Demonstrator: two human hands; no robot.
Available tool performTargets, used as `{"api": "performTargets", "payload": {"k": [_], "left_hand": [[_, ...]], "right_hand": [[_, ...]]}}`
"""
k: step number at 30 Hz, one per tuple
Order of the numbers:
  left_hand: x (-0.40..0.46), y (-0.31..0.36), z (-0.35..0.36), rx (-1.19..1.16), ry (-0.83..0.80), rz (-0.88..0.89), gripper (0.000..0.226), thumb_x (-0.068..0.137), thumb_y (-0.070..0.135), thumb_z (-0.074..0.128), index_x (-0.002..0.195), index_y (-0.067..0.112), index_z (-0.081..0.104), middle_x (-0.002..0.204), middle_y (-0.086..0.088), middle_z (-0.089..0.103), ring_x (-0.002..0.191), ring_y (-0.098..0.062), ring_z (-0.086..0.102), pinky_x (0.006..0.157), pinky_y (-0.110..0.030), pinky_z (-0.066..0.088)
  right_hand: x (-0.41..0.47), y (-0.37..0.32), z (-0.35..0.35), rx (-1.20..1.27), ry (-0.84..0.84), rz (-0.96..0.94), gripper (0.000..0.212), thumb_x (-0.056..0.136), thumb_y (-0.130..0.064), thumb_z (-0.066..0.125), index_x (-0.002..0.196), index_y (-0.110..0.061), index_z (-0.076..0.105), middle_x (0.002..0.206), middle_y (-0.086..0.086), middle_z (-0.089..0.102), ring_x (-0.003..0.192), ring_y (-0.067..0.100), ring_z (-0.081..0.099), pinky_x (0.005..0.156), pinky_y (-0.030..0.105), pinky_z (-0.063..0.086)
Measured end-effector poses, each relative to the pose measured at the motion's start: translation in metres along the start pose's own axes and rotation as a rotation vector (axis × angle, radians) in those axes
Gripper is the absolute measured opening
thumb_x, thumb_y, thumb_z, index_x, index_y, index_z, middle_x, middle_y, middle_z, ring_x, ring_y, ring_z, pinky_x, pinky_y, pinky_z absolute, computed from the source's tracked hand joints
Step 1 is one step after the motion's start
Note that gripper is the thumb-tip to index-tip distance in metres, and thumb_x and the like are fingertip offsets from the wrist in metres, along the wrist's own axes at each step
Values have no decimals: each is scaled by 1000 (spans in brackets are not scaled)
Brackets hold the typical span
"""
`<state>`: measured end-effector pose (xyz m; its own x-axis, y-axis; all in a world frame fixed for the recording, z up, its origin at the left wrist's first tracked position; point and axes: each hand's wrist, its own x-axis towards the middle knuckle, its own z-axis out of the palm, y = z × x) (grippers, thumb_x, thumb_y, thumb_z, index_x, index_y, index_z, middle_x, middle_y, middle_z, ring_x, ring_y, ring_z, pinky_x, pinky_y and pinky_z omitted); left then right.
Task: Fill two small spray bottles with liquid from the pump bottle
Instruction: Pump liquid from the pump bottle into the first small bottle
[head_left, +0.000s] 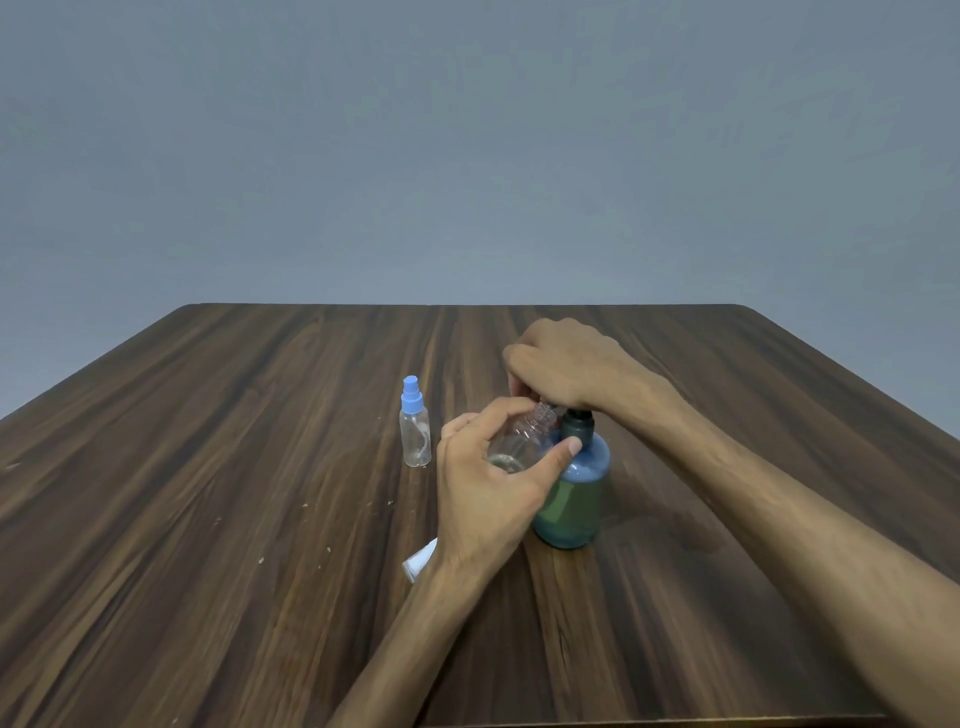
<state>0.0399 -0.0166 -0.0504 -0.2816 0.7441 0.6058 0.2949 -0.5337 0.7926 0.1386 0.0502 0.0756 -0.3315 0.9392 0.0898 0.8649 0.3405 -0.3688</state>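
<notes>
A blue-green pump bottle (574, 499) stands on the wooden table (260, 467). My right hand (566, 366) lies over its pump head, fingers curled down around it. My left hand (488, 483) grips a small clear spray bottle (519, 441) without its cap, tilted with its threaded neck up under the pump head. A little clear liquid shows in its bottom. A second small clear spray bottle (415, 430) with a blue spray cap stands upright to the left, apart from both hands.
A small white and blue object (420, 560), partly hidden by my left wrist, lies on the table near the front. Pale specks dot the wood on the left. A plain grey wall stands behind the table's far edge.
</notes>
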Motion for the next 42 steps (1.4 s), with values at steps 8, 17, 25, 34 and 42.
{"api": "performTargets", "payload": {"k": [8,17,25,34,42], "left_hand": [[0,0,0,-16,-2,-11,40,75,57,87,108,38,75,98,11,81,104,-33,76,89,-55,64],[0,0,0,-4,-2,4,40,75,57,86,108,38,75,99,13,81,104,-31,76,88,-55,64],[0,0,0,-17,-7,-1,39,76,55,87,108,38,75,99,12,81,104,-32,76,89,-56,64],[1,-1,-1,-11,-8,11,39,76,55,86,109,39,74,100,13,81,104,-32,76,89,-56,63],[1,0,0,-16,-2,14,40,76,56,86,109,38,74,99,13,81,104,-30,76,88,-55,64]], "right_hand": [[-1,-1,-1,18,-1,0,36,92,-30,47,84,-18,80,81,-4,78,80,22,71,71,37,51],[-2,0,-2,37,18,-11,36,92,-30,49,79,-18,80,77,-4,78,78,22,72,68,35,48],[-2,0,-2,40,28,-10,35,92,-29,49,78,-17,79,77,-4,78,80,22,72,70,36,52],[-1,0,-2,65,54,-15,36,90,-27,49,77,-15,80,74,-5,78,78,21,72,71,36,53],[-3,-1,-3,89,47,-5,33,88,-24,51,74,-16,80,71,-5,77,75,20,72,67,34,51]]}}
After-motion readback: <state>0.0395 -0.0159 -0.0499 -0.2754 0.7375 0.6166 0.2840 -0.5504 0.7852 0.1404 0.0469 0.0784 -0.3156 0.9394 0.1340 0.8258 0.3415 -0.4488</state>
